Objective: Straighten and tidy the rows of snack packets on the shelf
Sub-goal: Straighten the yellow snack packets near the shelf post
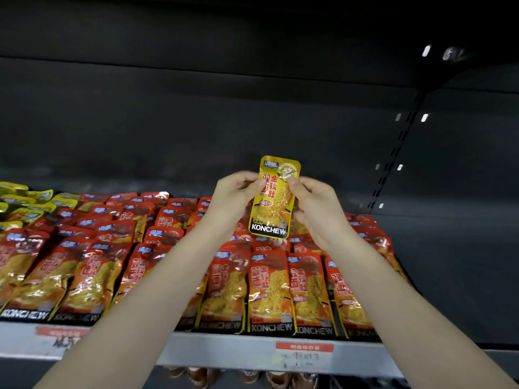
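A yellow snack packet (273,200) is held upright above the shelf. My left hand (234,196) pinches its left edge and my right hand (314,203) pinches its right edge near the top. Below it, rows of red snack packets (269,293) lie overlapping on the shelf, leaning at slightly different angles. More yellow packets (33,200) sit at the far left back. Both forearms cover part of the middle rows.
The grey shelf edge (224,352) carries red-and-white price tags (304,356). To the right of the packets the shelf floor (449,262) is dark and bare, beyond a slotted upright (393,153). A dark back panel rises behind. More goods show on the shelf below.
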Available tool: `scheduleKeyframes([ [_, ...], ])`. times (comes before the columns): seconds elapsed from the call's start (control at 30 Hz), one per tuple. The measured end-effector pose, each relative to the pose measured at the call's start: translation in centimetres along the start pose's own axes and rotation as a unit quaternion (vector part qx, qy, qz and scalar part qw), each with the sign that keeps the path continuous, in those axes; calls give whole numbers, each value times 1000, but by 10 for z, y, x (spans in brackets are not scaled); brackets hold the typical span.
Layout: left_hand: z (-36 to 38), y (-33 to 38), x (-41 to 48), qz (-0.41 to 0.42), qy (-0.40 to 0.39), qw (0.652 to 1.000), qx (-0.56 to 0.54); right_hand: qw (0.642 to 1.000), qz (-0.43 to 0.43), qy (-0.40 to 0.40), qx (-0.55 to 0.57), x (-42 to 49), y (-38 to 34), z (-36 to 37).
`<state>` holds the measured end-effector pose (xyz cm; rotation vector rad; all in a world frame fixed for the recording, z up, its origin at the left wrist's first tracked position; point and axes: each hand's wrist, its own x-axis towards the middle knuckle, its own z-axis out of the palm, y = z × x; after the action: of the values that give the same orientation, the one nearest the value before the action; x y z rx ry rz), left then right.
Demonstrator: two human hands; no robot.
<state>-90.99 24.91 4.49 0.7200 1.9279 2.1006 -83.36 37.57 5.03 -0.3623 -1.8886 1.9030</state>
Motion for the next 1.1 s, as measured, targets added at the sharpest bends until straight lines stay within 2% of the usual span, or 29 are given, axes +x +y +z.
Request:
scheduleKeyframes([
  [0.13, -45, -2, -4, -28, 1, 999, -15, 999, 25, -21, 11, 0, 4, 41],
  [0.43, -170, 8, -16, -36, 19, 999, -10, 997, 43, -41, 38, -7, 5, 169],
  [0.7, -277, 14, -31, -39, 48, 997, 43, 994, 63, -69, 48, -16, 9, 275],
  [1.1, -353, 11, -46, -64, 64, 994, 62, 985, 109, -116, 65, -20, 20, 349],
])
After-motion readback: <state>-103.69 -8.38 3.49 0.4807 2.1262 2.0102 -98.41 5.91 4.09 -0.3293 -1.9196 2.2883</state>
